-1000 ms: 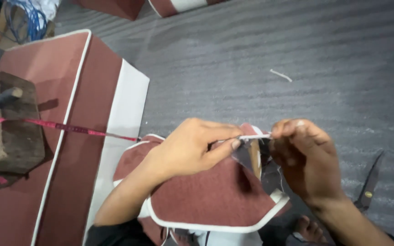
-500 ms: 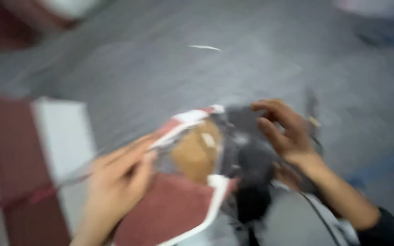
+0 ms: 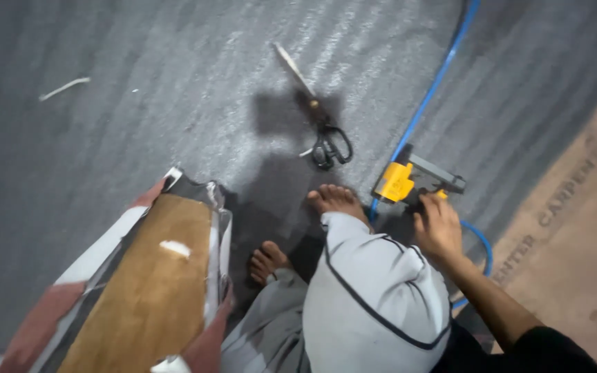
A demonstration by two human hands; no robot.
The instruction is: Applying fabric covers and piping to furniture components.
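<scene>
Right hand [image 3: 438, 228] on yellow stapler [image 3: 409, 183]; scissors [image 3: 323, 128] near.

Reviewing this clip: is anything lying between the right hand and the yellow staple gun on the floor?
Nothing visible does. The right hand is already at the yellow staple gun, fingers on its rear part beside the blue hose. The scissors lie apart on the grey floor, to the gun's left. The left hand is out of view.

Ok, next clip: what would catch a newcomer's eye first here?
Probably the yellow staple gun on the grey floor at right, with the right hand resting on its grip and a blue hose trailing upward. Next, the black-handled scissors lying above the bare feet, and the wood-backed panel at lower left.
</scene>
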